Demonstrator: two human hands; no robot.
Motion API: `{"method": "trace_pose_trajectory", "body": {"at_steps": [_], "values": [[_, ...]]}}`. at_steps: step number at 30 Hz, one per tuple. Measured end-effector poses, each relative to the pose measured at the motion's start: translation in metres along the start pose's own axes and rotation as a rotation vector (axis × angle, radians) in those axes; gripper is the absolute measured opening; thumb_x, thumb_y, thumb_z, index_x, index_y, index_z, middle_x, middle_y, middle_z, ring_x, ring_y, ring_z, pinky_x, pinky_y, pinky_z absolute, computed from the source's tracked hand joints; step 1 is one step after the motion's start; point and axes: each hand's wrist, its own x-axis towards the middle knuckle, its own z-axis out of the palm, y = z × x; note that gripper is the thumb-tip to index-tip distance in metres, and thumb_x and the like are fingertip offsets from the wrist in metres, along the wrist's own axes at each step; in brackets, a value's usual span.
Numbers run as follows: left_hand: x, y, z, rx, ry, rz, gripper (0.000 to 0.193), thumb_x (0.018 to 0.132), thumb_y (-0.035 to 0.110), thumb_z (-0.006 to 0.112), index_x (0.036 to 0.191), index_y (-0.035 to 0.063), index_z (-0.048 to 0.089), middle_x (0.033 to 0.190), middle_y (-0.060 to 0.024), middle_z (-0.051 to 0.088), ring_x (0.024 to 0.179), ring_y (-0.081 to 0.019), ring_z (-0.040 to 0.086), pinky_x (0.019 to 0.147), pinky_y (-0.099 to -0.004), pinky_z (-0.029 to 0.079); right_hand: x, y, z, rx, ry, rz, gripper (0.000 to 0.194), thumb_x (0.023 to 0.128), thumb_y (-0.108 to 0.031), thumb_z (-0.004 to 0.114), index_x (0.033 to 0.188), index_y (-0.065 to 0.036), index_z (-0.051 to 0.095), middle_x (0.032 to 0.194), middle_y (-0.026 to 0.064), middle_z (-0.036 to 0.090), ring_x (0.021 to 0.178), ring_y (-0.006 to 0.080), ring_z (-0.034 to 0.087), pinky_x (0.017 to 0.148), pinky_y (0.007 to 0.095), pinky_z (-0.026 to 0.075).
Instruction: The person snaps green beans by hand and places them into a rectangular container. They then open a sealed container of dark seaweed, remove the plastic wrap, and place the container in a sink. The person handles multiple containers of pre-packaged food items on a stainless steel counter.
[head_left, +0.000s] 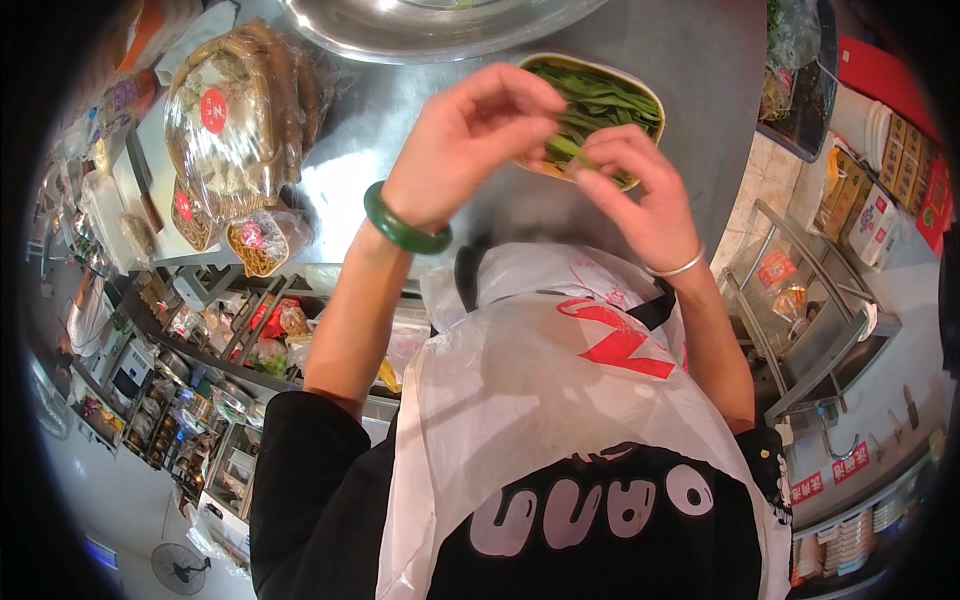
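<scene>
Both hands are raised over an oval, light-rimmed container (654, 97) of long green leafy vegetables (600, 91) on a steel counter. A green stalk (570, 148) spans the gap between them. My left hand (480, 142), a green bangle at its wrist, has thumb and fingertips pinched at the stalk's left end; the fingers are slightly blurred. My right hand (637, 187), with a silver bangle, grips the other end between thumb and fingers. Part of the container's near rim is hidden by the hands.
A large steel basin (450, 45) stands at the counter's far edge. Film-wrapped food trays (225, 127) and a small wrapped noodle tray (259, 244) are at left, near a knife (142, 180) on a white board (169, 244). Right of the counter are a dark bin (814, 112) and a metal rack (817, 300).
</scene>
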Motion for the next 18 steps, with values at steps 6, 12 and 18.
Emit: {"method": "trace_pose_trajectory", "body": {"at_steps": [6,12,18], "values": [[0.026,-0.031,-0.005,0.352,0.136,0.084,0.014,0.09,0.001,0.061,0.104,-0.0005,0.063,0.095,-0.0033,0.065,0.078,-0.0095,0.06,0.07,-0.0237,0.051,0.003,0.001,-0.021,-0.273,0.096,0.009,0.014,0.089,-0.008,0.065,0.101,-0.002,0.068,0.086,0.0102,0.061,0.071,0.0208,0.059,0.064,0.0312,0.048],[0.039,-0.046,0.005,0.821,0.303,0.432,0.016,0.085,-0.002,0.062,0.1,0.0027,0.065,0.093,-0.0064,0.066,0.078,-0.0174,0.061,0.072,-0.0293,0.052,0.014,0.018,-0.012,-0.403,0.241,-0.118,0.016,0.083,-0.004,0.068,0.099,-0.006,0.069,0.092,0.0092,0.06,0.077,0.0239,0.058,0.068,0.0332,0.048],[0.031,-0.044,0.006,1.099,0.368,0.586,0.02,0.078,0.0,0.068,0.096,0.0073,0.066,0.093,-0.0082,0.062,0.086,-0.0271,0.056,0.075,-0.0354,0.048,0.015,0.023,-0.016,-0.62,0.3,-0.262,0.021,0.075,-0.002,0.072,0.096,-0.008,0.069,0.092,0.0058,0.06,0.087,0.0248,0.056,0.075,0.0349,0.047]]}}
